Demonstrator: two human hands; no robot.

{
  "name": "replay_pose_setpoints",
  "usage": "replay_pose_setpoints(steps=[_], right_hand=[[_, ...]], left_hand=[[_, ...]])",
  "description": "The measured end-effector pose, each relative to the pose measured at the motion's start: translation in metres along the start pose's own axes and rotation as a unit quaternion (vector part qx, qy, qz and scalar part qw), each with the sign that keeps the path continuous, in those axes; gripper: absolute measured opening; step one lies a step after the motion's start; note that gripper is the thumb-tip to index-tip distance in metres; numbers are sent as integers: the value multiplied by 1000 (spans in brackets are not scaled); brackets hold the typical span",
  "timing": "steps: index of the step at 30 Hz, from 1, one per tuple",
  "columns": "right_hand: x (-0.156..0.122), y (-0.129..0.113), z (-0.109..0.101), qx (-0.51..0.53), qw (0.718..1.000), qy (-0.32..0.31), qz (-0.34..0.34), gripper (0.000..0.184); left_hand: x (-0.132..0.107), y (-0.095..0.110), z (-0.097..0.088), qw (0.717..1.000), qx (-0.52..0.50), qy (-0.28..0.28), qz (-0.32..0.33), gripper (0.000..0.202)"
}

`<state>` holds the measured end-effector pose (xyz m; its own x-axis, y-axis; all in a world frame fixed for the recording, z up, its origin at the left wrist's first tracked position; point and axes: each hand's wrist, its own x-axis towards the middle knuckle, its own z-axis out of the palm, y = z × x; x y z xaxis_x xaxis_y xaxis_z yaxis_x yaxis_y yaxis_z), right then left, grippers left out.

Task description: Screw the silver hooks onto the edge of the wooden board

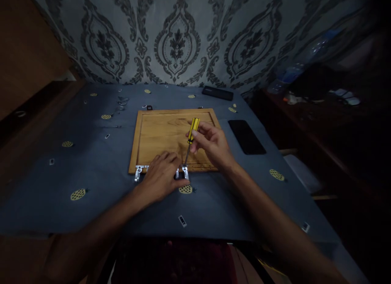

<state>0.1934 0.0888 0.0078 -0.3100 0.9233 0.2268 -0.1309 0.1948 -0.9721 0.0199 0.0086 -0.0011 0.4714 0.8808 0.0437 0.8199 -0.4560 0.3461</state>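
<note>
A wooden board [171, 133] with a raised rim lies on the blue cloth. Along its near edge sits a row of metal hooks [138, 172]. My right hand [210, 143] is closed round a screwdriver with a yellow and black handle [193, 130]; its shaft slants down to the hook [185, 172] at the near edge. My left hand [161, 176] lies over the hook rail, fingers curled down on it, just left of the screwdriver tip.
A dark phone [247, 136] lies right of the board and a black flat case [217, 93] at the back. Small screws and metal parts [121, 102] are scattered at the back left, and a small tag [182, 221] lies near me. A dark side table [320, 108] stands right.
</note>
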Motion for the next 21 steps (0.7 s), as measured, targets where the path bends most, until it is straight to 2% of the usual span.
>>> replay_pose_setpoints(steps=[15,21], right_hand=[[-2,0,4,23,1000,19,6,44],[-1,-1,-1,32,999,-19,4,43]], left_hand=[[2,5,-7,999,9,-28,-15,37],[1,4,-6,1000,2,-19,-14,36]])
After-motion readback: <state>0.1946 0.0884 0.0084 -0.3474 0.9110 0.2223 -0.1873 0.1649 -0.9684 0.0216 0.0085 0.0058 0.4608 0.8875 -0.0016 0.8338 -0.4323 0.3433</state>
